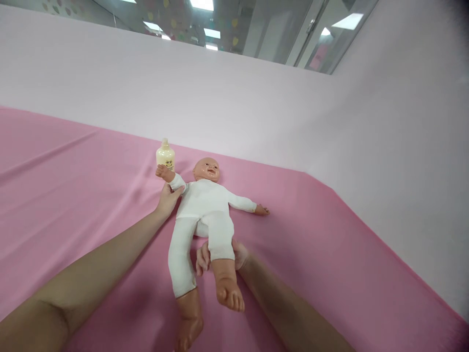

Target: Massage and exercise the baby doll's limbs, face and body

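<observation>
Head view, items listed outward from the doll (205, 205), which lies face up in a white suit on the pink sheet (73, 195)

1. Doll's feet, nearest the viewer: one leg flat on the sheet with its trouser down to the ankle, the other leg raised, its trouser pushed up above the bare shin.
2. Right hand (220, 256), under the raised leg, fingers curled round the thigh at the bunched trouser hem, thumb side hidden behind the leg.
3. Left hand (167, 199), beside the doll's trunk, fingers closed loosely about the sleeved upper arm, which is held up off the sheet.
4. Cream bottle (165, 155), upright just beyond the doll's lifted hand, beside its head; touching or apart cannot be told.
5. Pale wall (256, 107), well beyond the head, meeting the sheet along a straight edge.

Step judged in hand: working the trouser leg along the raised limb while the other hand steadies the arm. Any further slide calls for a firm hold at the hem.

Room: broad open sheet on both sides of the doll; the bottle is the only thing close enough to knock
</observation>
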Tool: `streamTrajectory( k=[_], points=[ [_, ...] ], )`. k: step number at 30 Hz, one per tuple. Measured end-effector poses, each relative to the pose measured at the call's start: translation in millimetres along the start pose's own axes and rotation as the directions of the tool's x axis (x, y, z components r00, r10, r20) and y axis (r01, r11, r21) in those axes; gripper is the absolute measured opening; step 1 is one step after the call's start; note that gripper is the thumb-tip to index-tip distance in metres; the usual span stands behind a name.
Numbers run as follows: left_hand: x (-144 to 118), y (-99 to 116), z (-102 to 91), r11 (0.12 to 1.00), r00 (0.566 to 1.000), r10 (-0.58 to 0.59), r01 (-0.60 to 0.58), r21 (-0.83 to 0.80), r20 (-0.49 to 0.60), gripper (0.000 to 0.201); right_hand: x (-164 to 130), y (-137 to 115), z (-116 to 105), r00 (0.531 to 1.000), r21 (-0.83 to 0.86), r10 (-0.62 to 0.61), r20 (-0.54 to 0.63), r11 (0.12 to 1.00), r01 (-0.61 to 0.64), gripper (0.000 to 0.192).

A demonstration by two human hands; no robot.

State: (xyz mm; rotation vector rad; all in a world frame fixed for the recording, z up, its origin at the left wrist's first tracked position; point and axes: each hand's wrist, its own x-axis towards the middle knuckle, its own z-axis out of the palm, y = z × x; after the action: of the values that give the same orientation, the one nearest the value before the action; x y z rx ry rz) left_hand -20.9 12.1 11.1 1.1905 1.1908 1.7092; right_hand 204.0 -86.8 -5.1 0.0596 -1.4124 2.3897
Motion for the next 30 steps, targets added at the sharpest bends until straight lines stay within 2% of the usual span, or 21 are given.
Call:
streamTrajectory(
  k=[2,4,6,8,10,13,16,18,23,27,30],
  points=[
    [-4.2,2.9,1.9,0.999,0.998,0.004,-0.007,0.051,0.065,0.052,2.0,1.1,-0.9,0.993,0.069,-0.103,-0.060,0.992,0.107,0.076],
    [-7.8,4.9,3.5,0.993,0.989,0.042,-0.057,0.100,0.140,0.052,3.0,0.8,-2.7,0.969,0.112,-0.149,-0.197,0.978,0.173,0.073],
    [-10.2,6.1,4.0,0.972,0.965,0.139,-0.176,0.155,0.223,0.048,3.4,-1.6,-4.4,0.944,0.131,-0.125,-0.305,0.976,0.172,0.070],
    [-11.2,7.2,3.0,0.924,0.920,0.248,-0.319,0.211,0.304,0.042,3.8,-5.5,-4.4,0.926,0.145,-0.066,-0.371,0.981,0.129,0.066],
    [-11.3,8.1,0.9,0.869,0.873,0.319,-0.425,0.253,0.370,0.036,4.8,-9.5,-2.4,0.912,0.174,-0.023,-0.409,0.979,0.103,0.062],
    [-10.3,8.7,-2.4,0.803,0.819,0.382,-0.524,0.285,0.429,0.033,7.2,-13.9,2.3,0.890,0.217,-0.011,-0.456,0.968,0.123,0.060],
    [-8.6,8.6,-4.3,0.745,0.764,0.413,-0.597,0.299,0.496,0.033,9.0,-16.8,5.7,0.882,0.225,-0.010,-0.472,0.965,0.131,0.062],
    [-7.7,8.7,-4.8,0.726,0.746,0.408,-0.615,0.308,0.527,0.032,9.5,-18.5,6.4,0.885,0.219,-0.012,-0.466,0.967,0.129,0.064],
    [-7.8,6.9,-4.9,0.730,0.759,0.395,-0.601,0.325,0.518,0.033,8.8,-19.7,1.7,0.910,0.240,-0.019,-0.415,0.962,0.130,0.067],
    [-7.3,-0.7,-4.1,0.751,0.831,0.394,-0.538,0.383,0.394,0.033,7.0,-13.5,-2.9,0.963,0.202,-0.062,-0.261,0.972,0.117,0.067],
    [-4.8,-6.7,-3.1,0.775,0.885,0.382,-0.464,0.430,0.265,0.039,4.1,-5.4,-2.8,0.984,0.192,-0.036,-0.174,0.979,0.070,0.070]
  ],
)
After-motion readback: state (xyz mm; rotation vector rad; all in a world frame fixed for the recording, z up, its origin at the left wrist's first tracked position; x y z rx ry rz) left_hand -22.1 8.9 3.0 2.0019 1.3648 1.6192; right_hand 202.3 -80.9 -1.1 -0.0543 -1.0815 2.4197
